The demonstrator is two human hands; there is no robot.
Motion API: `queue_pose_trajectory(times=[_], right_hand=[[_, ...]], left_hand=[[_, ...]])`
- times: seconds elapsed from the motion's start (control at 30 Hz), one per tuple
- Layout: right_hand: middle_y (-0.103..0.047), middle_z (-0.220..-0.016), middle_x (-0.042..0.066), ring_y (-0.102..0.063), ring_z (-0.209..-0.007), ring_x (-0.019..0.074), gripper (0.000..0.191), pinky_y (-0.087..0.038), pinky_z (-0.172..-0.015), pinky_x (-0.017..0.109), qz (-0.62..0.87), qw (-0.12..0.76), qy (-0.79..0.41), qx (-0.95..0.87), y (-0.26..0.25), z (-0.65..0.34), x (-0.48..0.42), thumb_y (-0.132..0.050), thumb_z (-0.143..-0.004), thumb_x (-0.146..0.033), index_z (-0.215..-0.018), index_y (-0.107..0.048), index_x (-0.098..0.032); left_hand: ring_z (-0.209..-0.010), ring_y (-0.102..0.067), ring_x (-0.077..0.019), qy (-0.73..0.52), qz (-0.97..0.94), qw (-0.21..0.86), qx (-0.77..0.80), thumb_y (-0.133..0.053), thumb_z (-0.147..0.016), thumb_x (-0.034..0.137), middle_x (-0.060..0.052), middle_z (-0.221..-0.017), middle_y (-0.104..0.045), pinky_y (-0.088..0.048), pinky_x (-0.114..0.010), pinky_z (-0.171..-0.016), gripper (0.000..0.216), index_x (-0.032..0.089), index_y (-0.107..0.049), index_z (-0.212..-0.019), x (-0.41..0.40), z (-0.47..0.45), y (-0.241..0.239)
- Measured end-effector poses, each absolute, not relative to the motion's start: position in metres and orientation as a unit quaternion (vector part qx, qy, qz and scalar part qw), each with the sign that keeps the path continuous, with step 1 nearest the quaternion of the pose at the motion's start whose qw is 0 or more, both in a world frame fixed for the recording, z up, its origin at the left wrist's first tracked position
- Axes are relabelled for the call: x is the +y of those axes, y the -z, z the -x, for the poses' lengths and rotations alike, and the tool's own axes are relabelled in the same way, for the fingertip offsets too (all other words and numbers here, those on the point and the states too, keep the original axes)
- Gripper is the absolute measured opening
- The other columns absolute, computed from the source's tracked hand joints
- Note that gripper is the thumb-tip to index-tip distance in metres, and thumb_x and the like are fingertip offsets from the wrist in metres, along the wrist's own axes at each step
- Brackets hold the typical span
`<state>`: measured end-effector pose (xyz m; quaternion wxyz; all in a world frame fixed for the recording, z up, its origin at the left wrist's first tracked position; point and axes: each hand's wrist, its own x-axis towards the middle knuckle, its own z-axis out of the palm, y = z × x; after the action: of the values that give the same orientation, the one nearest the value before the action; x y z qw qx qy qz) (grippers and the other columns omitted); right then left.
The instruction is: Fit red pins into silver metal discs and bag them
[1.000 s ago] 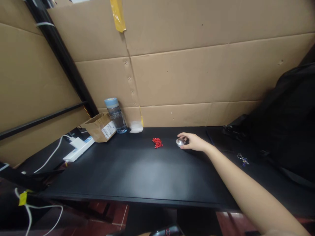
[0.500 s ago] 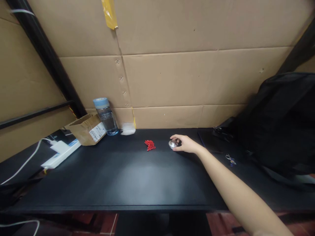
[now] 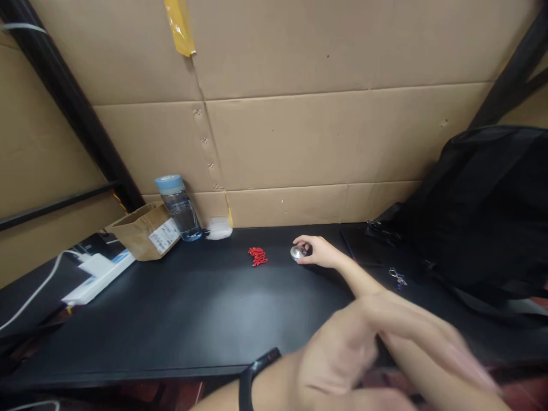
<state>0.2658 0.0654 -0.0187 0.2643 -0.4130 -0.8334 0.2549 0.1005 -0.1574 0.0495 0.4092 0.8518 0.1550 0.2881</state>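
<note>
My right hand [image 3: 317,252] reaches across the black desk [image 3: 205,308] and has its fingers curled round a small round silver object [image 3: 297,252] that rests on the desk. A little pile of red pieces [image 3: 257,256] lies just left of that object. My left hand [image 3: 363,348] is close to the camera at the bottom, smeared by motion, with a black band [image 3: 252,377] on its wrist. It crosses over my right forearm, and its fingers cannot be made out.
At the back left stand a clear bottle with a blue cap [image 3: 177,206], a small cardboard box [image 3: 143,229] and a white packet [image 3: 219,229]. White chargers and cables [image 3: 92,274] lie at the left. A black bag [image 3: 483,211] and keys [image 3: 397,277] are on the right. Cardboard walls [image 3: 299,125] close the back.
My left hand has come into view at the bottom, blurred, over my right forearm. My right hand stays on the silver object. The camera has turned slightly.
</note>
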Motion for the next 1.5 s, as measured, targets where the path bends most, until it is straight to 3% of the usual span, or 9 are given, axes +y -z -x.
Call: queue_pose_trajectory(times=[0.13,0.27,0.43,0.57,0.67,0.77,1.27,1.4,1.5], right_hand=[[-0.077,-0.102,0.006,-0.070,-0.089,0.0201,0.049,-0.052,-0.083,0.031,0.433,0.284,-0.241,-0.821,0.024,-0.262,0.067,-0.083,-0.071,-0.027,-0.118,-0.069,-0.020],[-0.076,-0.104,0.005,-0.069,-0.094,0.0221,0.057,-0.050,-0.088,0.036,0.462,0.290,-0.183,-0.818,0.032,-0.262,0.071,-0.087,-0.070,-0.033,-0.122,-0.067,-0.023],[-0.071,-0.125,0.010,-0.065,-0.117,0.0281,0.074,-0.045,-0.103,0.044,0.488,0.277,-0.154,-0.814,0.038,-0.266,0.080,-0.084,-0.073,-0.045,-0.139,-0.057,-0.025],[-0.030,-0.167,0.018,-0.025,-0.154,0.0394,0.109,-0.017,-0.122,0.057,0.567,0.144,-0.113,-0.803,0.034,-0.272,0.082,-0.069,-0.072,-0.080,-0.158,-0.038,-0.021],[-0.007,-0.173,0.010,-0.002,-0.159,0.0389,0.116,-0.003,-0.125,0.061,0.597,0.052,-0.124,-0.791,0.032,-0.274,0.080,-0.046,-0.076,-0.092,-0.165,-0.020,-0.023],[0.000,-0.173,0.004,0.005,-0.159,0.0375,0.114,0.001,-0.125,0.061,0.603,0.020,-0.132,-0.787,0.030,-0.273,0.076,-0.037,-0.078,-0.094,-0.166,-0.011,-0.027],[-0.009,-0.173,0.008,-0.002,-0.158,0.0421,0.108,-0.003,-0.123,0.068,0.592,0.071,-0.153,-0.788,0.028,-0.271,0.070,-0.050,-0.078,-0.089,-0.164,-0.024,-0.029],[-0.022,-0.170,0.011,-0.014,-0.157,0.0421,0.098,-0.011,-0.121,0.070,0.566,0.133,-0.162,-0.797,0.028,-0.269,0.067,-0.064,-0.083,-0.072,-0.163,-0.024,-0.030],[-0.036,-0.165,0.012,-0.031,-0.152,0.0376,0.078,-0.026,-0.118,0.064,0.524,0.197,-0.138,-0.817,0.027,-0.264,0.065,-0.069,-0.087,-0.055,-0.156,-0.041,-0.031]], left_hand=[[-0.124,-0.059,-0.0273,-0.366,-0.871,0.253,0.206,-0.062,-0.093,0.035,-0.008,-0.128,-0.066,-0.044,-0.047,-0.112,0.030,0.029,-0.062,-0.123,-0.085,-0.068,-0.054],[-0.117,-0.064,-0.0265,-0.398,-0.806,0.108,0.425,-0.050,-0.100,0.035,-0.011,-0.122,-0.069,-0.048,-0.046,-0.106,0.027,0.021,-0.063,-0.120,0.002,0.020,-0.026],[-0.140,-0.050,-0.0361,-0.240,-0.826,0.096,0.501,-0.065,-0.086,0.066,-0.021,-0.152,-0.051,-0.039,-0.053,-0.117,0.083,0.015,-0.045,-0.148,0.054,0.104,0.013],[-0.156,-0.020,-0.0418,-0.083,-0.841,0.115,0.523,-0.066,-0.070,0.083,-0.021,-0.168,-0.022,-0.023,-0.057,-0.125,0.119,0.014,-0.030,-0.161,0.054,0.109,0.030],[-0.158,-0.007,-0.0408,-0.048,-0.832,0.122,0.539,-0.059,-0.072,0.087,-0.012,-0.171,-0.011,-0.014,-0.063,-0.125,0.120,0.021,-0.021,-0.165,0.054,0.103,0.031],[-0.158,-0.004,-0.0398,-0.041,-0.829,0.128,0.543,-0.056,-0.073,0.088,-0.008,-0.172,-0.008,-0.012,-0.064,-0.125,0.116,0.027,-0.019,-0.165,0.055,0.100,0.029],[-0.158,-0.010,-0.0412,-0.051,-0.832,0.127,0.538,-0.058,-0.074,0.086,-0.011,-0.171,-0.016,-0.015,-0.062,-0.125,0.113,0.024,-0.026,-0.163,0.052,0.100,0.029],[-0.153,-0.029,-0.0405,-0.121,-0.847,0.102,0.507,-0.067,-0.074,0.079,-0.019,-0.166,-0.031,-0.027,-0.054,-0.123,0.110,0.017,-0.034,-0.159,0.049,0.099,0.026],[-0.140,-0.048,-0.0370,-0.200,-0.860,0.049,0.467,-0.076,-0.070,0.072,-0.017,-0.154,-0.049,-0.039,-0.048,-0.114,0.091,0.020,-0.054,-0.141,0.041,0.092,0.015]])
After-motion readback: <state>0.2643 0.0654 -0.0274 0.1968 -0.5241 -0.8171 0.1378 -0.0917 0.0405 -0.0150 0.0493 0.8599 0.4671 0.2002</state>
